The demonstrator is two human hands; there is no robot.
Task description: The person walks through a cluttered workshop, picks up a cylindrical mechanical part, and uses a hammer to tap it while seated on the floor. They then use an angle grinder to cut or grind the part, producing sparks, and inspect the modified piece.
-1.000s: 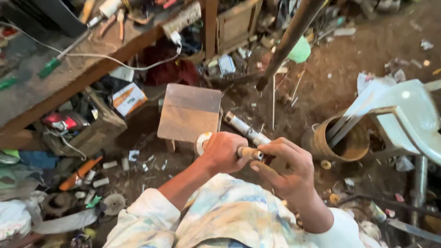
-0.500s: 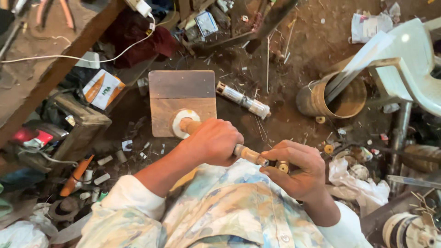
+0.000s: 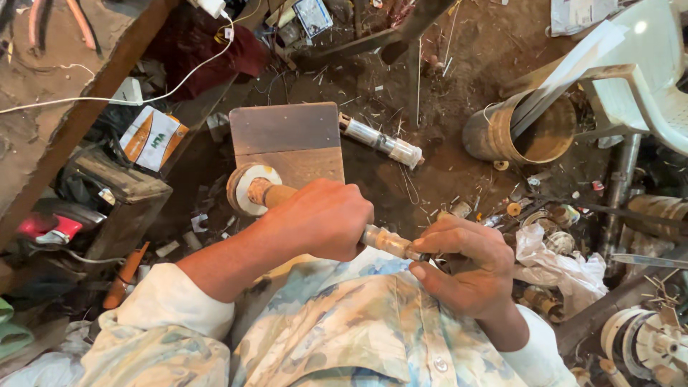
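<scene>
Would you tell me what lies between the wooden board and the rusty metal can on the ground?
In the head view, a clear tube-shaped cartridge lies on the dirt between the wooden board and the rusty metal can.

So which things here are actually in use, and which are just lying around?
In use: left hand, right hand, the wooden-handled tool they grip, its round end disc.
Lying about: wooden block, metal bucket, plastic tube, white chair, carton.

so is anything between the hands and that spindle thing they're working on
Nothing visible. The left hand is wrapped directly around the wooden spindle, and the right hand pinches its pale end. Only the hands themselves hide its middle.
</scene>
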